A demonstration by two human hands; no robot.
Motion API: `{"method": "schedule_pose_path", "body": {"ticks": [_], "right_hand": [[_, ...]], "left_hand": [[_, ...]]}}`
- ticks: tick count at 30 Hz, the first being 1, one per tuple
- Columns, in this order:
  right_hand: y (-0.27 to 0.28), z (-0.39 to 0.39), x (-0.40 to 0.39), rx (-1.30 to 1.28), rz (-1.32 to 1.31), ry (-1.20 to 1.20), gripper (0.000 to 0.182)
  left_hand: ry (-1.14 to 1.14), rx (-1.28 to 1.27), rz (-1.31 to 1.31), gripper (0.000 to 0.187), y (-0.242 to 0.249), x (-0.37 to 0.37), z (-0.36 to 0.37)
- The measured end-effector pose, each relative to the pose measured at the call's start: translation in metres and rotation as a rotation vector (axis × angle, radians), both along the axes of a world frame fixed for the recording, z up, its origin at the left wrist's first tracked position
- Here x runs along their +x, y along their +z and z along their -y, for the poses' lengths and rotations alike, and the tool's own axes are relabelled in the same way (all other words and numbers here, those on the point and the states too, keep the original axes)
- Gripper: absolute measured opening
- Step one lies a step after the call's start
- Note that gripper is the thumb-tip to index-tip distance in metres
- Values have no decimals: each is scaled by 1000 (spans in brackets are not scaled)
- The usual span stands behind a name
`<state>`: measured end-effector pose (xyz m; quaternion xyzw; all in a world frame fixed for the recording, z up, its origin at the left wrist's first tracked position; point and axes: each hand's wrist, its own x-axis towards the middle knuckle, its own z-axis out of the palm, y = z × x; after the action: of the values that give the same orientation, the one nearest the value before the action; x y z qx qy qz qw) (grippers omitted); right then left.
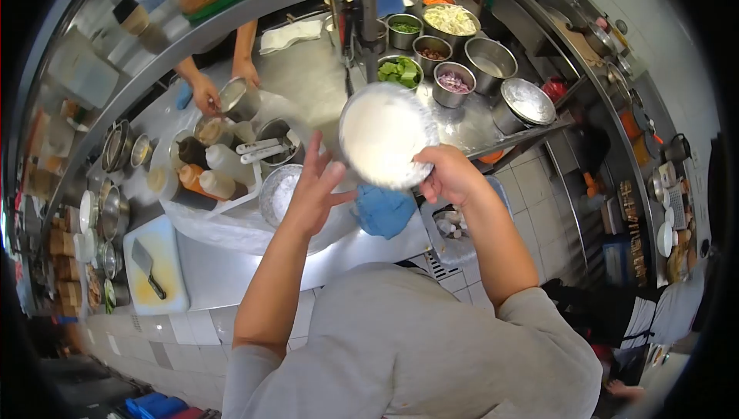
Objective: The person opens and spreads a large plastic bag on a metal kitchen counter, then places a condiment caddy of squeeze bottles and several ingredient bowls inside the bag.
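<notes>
My right hand grips the rim of a round bowl with off-white contents, its thumb over the near right edge. Motion blurs the bowl's rim, and I cannot make out what the contents are. My left hand is raised to the left of that bowl, fingers spread and holding nothing. Just behind it stands a metal bowl of white powder on the counter. A crumpled blue cloth lies below the off-white bowl, near the counter's front edge.
Sauce bottles stand in a bin at left, beside a cutting board with a knife. Metal bowls of chopped vegetables fill the back right. Across the counter, another person's hand is at a metal container. An overhead shelf crosses above.
</notes>
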<state>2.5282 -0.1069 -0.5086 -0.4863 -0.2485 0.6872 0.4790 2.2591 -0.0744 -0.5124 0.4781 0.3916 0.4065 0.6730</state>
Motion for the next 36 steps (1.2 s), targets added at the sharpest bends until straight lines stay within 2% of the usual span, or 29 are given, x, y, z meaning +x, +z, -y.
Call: {"method": "schedule_pose_path", "body": {"ticks": [1, 2, 4, 6, 7, 10, 15, 17, 18, 20, 24, 26, 27, 29, 31, 32, 33, 35, 36], "right_hand": [[5, 7, 5, -20, 100, 95, 29], [6, 13, 11, -45, 198, 185, 30], [-1, 27, 24, -102, 249, 174, 30], [-8, 43, 27, 119, 535, 39, 31], [-13, 46, 32, 106, 533, 27, 31], [-31, 54, 44, 345, 849, -276, 35], [-39, 51, 49, 403, 764, -408, 30], [-30, 53, 46, 500, 937, -476, 24], [-25, 55, 45, 499, 939, -479, 24], [-18, 62, 40, 529, 1120, -522, 16], [-17, 74, 33, 555, 1271, -563, 13], [-12, 82, 30, 543, 1336, -701, 10], [-9, 88, 32, 548, 1345, -693, 10], [-3, 106, 46, 223, 1686, -687, 19], [-19, 123, 73, -196, 1867, -330, 39], [-39, 131, 88, -164, 1600, -365, 42], [-56, 133, 91, -139, 1330, -370, 45], [-51, 139, 50, -16, 565, -416, 47], [-49, 139, 26, -7, 561, -349, 47]], "left_hand": [[-63, -55, 66, 112, 1, 10, -2], [-87, -60, 60, 112, 3, 18, 0], [-199, -174, 139, 107, 7, 33, 9], [-208, -204, 109, 105, -3, 47, 13], [-181, -207, 138, 104, -8, 52, 15], [-170, -176, 141, 102, -4, 62, 15], [-160, -63, 40, 102, -6, 64, 14], [-178, 70, -39, 102, -11, 67, 15], [-181, 70, -38, 102, -11, 68, 18], [-176, 48, -42, 101, -10, 72, 24], [-193, 12, -4, 101, -11, 72, 35], [-235, -169, 66, 102, -8, 69, 36], [-232, -171, 77, 102, -11, 66, 36], [-246, -204, 19, 97, -23, 56, 32], [-230, -168, 59, 99, -24, 49, 35], [-265, -145, -2, 104, -30, 43, 32], [-269, -192, -75, 109, -12, 33, 36], [-261, -187, -31, 111, -7, 17, 39], [-268, -223, 78, 108, -14, 8, 38]]}}
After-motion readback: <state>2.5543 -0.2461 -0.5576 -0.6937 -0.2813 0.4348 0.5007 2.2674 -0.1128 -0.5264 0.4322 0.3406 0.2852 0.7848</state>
